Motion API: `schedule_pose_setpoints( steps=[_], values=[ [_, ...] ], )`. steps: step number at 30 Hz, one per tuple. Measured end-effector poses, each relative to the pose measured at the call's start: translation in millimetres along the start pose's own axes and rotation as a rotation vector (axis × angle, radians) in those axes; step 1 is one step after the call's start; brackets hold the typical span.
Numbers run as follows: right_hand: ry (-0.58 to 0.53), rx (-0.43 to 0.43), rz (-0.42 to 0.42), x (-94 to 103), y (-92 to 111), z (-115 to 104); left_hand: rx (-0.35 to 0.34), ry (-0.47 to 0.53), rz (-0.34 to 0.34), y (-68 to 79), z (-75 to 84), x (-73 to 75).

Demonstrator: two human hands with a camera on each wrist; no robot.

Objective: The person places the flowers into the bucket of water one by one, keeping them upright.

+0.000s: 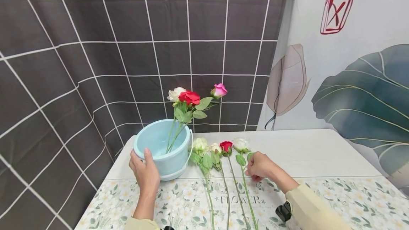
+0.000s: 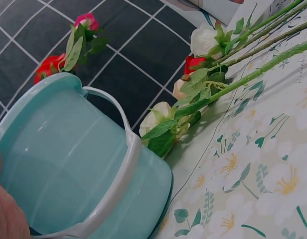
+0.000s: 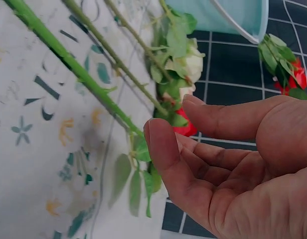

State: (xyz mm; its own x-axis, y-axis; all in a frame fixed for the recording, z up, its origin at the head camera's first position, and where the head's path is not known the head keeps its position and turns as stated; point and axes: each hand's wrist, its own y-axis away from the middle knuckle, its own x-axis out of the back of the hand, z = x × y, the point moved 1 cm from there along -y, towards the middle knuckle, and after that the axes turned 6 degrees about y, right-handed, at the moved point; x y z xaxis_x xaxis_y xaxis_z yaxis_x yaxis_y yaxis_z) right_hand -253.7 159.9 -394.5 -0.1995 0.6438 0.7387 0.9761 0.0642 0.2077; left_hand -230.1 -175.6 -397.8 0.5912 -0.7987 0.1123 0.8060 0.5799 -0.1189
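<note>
My left hand grips the rim of a light blue bucket, thumb over the inside and fingers around the outer wall. A white rose, a red rose and a pink rose lean out of the bucket to the right. My right hand is beside the leaves of the rightmost white rose, which lies on the table. In the right wrist view, its thumb and index finger are apart near this rose's green stem, with nothing between them.
Left of that white rose lie a red rose, a cream rose and a greenish-white rose, stems toward me. A floral mat covers the table's near part. Dark gridded cloth hangs behind.
</note>
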Motion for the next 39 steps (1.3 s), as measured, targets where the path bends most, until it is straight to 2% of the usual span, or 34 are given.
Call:
schedule_pose_setpoints(
  steps=[15, 22, 32, 39],
  values=[
    [0.095, 0.022, -0.025, -24.8, 8.7, 15.1, -0.036, 0.012, 0.000, 0.4, -1.4, -2.4],
    [0.091, -0.001, -0.039, -32.2, 12.1, 18.9, -0.031, 0.002, 0.000, 1.3, -1.5, -2.3],
    [0.052, 0.046, 0.005, -39.2, 15.8, 16.9, -0.025, 0.014, 0.001, 0.5, -1.7, -1.5],
    [0.150, 0.071, 0.035, -45.9, 17.7, 14.1, -0.021, 0.011, 0.001, -0.3, -1.1, -0.6]
  ],
)
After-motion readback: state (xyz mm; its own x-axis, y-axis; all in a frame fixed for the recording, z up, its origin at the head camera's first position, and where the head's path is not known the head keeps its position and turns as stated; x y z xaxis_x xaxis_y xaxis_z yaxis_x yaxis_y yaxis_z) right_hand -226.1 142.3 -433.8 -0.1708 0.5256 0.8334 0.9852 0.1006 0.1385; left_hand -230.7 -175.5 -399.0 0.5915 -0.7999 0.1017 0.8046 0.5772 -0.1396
